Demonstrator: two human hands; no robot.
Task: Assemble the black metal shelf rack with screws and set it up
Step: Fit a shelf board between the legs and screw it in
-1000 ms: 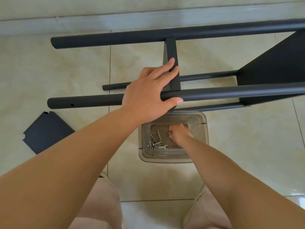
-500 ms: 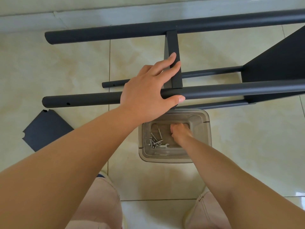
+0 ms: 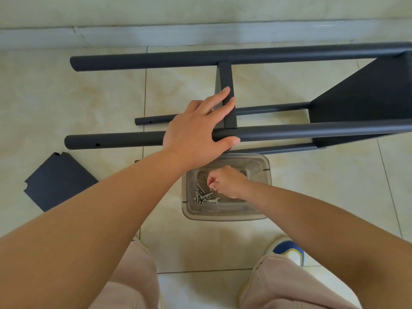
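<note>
The black metal shelf rack lies on its side on the pale tiled floor, half built: four round tube legs run left to right, with one flat shelf panel fixed near the right end and a second shelf seen edge-on in the middle; I'd guess it's stiff and light enough to tip up alone, but the smooth tubes could roll or slip, so holding right at a shelf joint seems smartest; the free tube ends on the left show open screw holes. The left hands bit, I mean the left hand, grips the near tube with its fingers resting up the middle shelf; the right hand is down in the clear plastic tub, fingers curled like it's pinching a screw, though I can't actually see what's in it; loose silver screws and a small wrench sit just beside it. A spare black shelf panel lies flat off to the left.
</note>
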